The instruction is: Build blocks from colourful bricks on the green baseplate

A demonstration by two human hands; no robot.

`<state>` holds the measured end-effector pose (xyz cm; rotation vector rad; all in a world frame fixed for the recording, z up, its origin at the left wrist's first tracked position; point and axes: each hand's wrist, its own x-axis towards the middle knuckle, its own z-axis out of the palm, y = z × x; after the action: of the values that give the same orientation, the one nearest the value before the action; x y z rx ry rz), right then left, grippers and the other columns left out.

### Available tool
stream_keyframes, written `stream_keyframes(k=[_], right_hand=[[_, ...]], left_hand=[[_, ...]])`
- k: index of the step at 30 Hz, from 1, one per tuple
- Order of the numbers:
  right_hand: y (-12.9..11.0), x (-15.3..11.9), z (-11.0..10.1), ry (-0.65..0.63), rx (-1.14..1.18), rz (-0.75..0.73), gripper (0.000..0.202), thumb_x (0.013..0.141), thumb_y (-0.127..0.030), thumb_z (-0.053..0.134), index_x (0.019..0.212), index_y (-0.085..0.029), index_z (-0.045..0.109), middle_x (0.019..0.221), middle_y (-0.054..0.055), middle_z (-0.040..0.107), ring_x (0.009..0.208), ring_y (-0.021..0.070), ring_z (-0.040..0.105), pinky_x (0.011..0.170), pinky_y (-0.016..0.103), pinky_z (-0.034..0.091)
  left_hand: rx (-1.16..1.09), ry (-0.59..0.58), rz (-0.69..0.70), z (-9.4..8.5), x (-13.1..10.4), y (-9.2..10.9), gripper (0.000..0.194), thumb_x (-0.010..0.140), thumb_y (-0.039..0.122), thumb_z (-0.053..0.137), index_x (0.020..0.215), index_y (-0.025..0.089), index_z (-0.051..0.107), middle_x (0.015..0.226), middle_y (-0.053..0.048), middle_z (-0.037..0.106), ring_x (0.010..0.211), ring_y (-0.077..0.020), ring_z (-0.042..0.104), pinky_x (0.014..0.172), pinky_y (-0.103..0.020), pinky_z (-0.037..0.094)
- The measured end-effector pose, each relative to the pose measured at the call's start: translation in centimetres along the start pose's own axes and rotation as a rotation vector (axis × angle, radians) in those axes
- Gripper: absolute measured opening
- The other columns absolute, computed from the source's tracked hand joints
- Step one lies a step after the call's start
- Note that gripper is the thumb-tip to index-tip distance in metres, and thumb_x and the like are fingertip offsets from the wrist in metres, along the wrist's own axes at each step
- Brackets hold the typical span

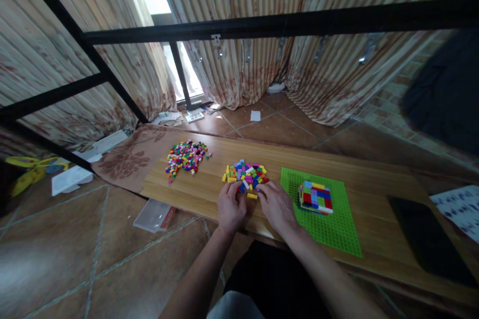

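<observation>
At the near edge of a pile of mixed coloured toy bricks [245, 172], both my hands are in among the pieces. My left hand [231, 205] has its fingers curled at the pile's lower left; what they hold, if anything, is hidden. From the right, my right hand [277, 205] reaches in with thumb and fingers drawn together, its fingertips too small to make out. A yellow brick [252, 196] lies on the wood between the two hands. To the right, a multicoloured block of joined bricks [315, 198] sits on a green studded baseplate [339, 234].
A second pile of smaller bricks [187, 155] lies at the left of the wooden table [220, 148]. A dark flat panel [430, 239] and a printed sheet [458, 209] are at the right. A clear plastic box [153, 215] is on the floor; a black metal frame [262, 27] crosses behind.
</observation>
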<state>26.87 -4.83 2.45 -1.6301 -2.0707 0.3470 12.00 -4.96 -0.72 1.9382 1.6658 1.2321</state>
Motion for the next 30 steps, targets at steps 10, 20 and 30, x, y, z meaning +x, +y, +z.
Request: stream_keyframes(k=[10, 20, 30], right_hand=[[-1.4, 2.8, 1.6, -0.095, -0.129, -0.087, 0.020, 0.086, -0.019, 0.052, 0.102, -0.022, 0.064, 0.098, 0.008, 0.061, 0.098, 0.0234, 0.052, 0.083, 0.033, 0.042], [-2.0, 2.6, 2.2, 0.035, -0.246, -0.061, 0.011, 0.085, -0.025, 0.053, 0.090, -0.019, 0.061, 0.090, 0.010, 0.060, 0.090, 0.0268, 0.052, 0.075, 0.038, 0.043], [-2.0, 2.4, 2.4, 0.108, -0.212, -0.035, 0.014, 0.086, -0.019, 0.048, 0.081, -0.019, 0.061, 0.087, 0.010, 0.059, 0.087, 0.0239, 0.052, 0.077, 0.035, 0.042]], left_hand=[[-0.118, 0.129, -0.039, 0.1, -0.2, -0.5, 0.038, 0.082, 0.005, 0.041, 0.112, 0.019, 0.058, 0.107, -0.008, 0.061, 0.105, -0.0185, 0.057, 0.095, -0.034, 0.046], [-0.143, 0.118, -0.056, 0.1, -0.3, -0.7, 0.037, 0.082, 0.005, 0.039, 0.112, 0.018, 0.058, 0.108, -0.008, 0.060, 0.105, -0.0178, 0.056, 0.096, -0.034, 0.045], [-0.138, 0.146, -0.061, -0.1, -0.3, -0.5, 0.035, 0.082, 0.006, 0.041, 0.109, 0.018, 0.059, 0.105, -0.008, 0.061, 0.102, -0.0181, 0.057, 0.093, -0.033, 0.046]])
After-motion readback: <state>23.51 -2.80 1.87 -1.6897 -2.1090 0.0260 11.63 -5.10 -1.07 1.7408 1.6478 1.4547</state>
